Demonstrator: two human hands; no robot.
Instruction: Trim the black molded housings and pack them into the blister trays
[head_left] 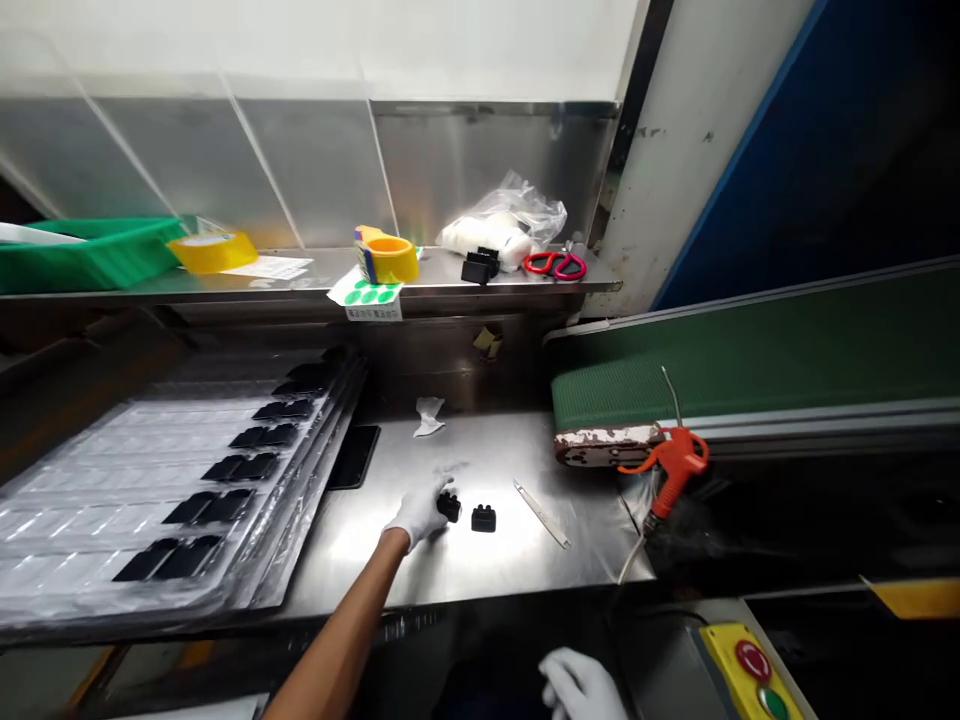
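My left hand [420,513], in a white glove, reaches over the steel table with its fingers closed around the side of a small black plastic part [449,506]. Right beside it, a second black plastic part [484,518] with small raised knobs lies apart on the metal. My right hand [581,685], also gloved, hangs below the table's front edge, its fingers loosely bent and apart, with nothing seen in them. Farther right on the table lies a thin white pointed tool [541,513].
Stacked clear trays [112,480] with black parts fill the left. A dark phone [355,457] and crumpled white scrap [429,416] lie nearby. An orange air gun [675,463] hangs before the green conveyor [750,360]. Scissors [555,265] and tape [390,258] sit on the shelf [292,285].
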